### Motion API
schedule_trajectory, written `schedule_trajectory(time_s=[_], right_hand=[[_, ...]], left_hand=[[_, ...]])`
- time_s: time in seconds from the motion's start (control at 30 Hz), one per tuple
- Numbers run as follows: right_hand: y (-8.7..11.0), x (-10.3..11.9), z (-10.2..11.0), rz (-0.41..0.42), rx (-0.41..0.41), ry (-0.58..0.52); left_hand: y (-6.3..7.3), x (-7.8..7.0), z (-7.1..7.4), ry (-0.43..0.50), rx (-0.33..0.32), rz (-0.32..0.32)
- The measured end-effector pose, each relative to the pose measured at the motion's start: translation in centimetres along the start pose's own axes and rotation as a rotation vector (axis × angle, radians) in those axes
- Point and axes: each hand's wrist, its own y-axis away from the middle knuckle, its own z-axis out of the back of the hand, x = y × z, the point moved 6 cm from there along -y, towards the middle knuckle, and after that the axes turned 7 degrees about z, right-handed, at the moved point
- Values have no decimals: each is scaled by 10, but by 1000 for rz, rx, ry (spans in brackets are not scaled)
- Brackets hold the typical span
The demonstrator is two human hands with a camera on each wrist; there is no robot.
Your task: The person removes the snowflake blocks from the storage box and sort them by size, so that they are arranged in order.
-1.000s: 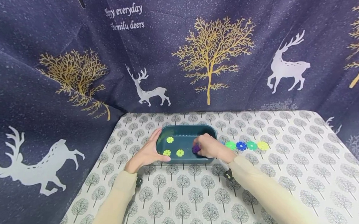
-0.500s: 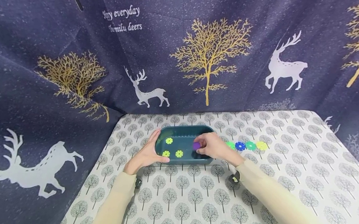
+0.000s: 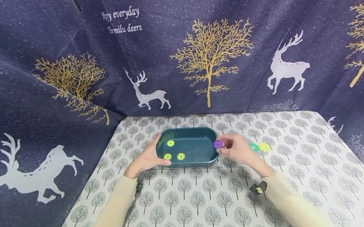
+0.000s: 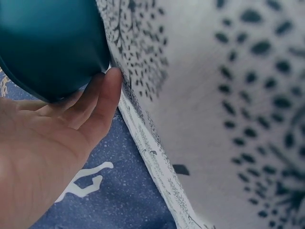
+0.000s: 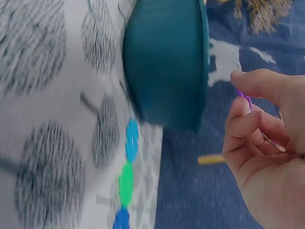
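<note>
Spread wide against the left end of a dark teal tray (image 3: 198,147): left hand (image 3: 147,157), thumb over the near rim. Inside, toward that end: three yellow-green discs (image 3: 180,156). By the right rim, pinched in the right hand's (image 3: 238,149) fingertips: a purple disc (image 3: 218,144). Beyond on the table (image 3: 193,192): a row of coloured discs (image 3: 264,147), partly hidden. Could drop from too slack a pinch, or bump the row through lowering knuckles carelessly.
</note>
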Motion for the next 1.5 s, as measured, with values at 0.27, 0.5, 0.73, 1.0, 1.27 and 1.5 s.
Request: schedule_trajectory(time_s=[0.27,0.5,0.73,1.0,1.27,1.5], right_hand=[[24,-18,46,-10,-108,79],[42,-45,69,-78,-156,97],[64,-78,99,-155,-198,145],[81,-121,132,-260,-214,194],[85,-150,140,-300,-136,272],[83,-161,135,-312,-112,232]], left_hand=[[1,0,0,15,5,-2],[1,1,-1,14,12,-16],[-2,-1,-5,2,19,-14],[-2,1,-4,-25,21,-9],[0,0,-2,-6,30,-1],[1,0,-3,-16,29,-10]])
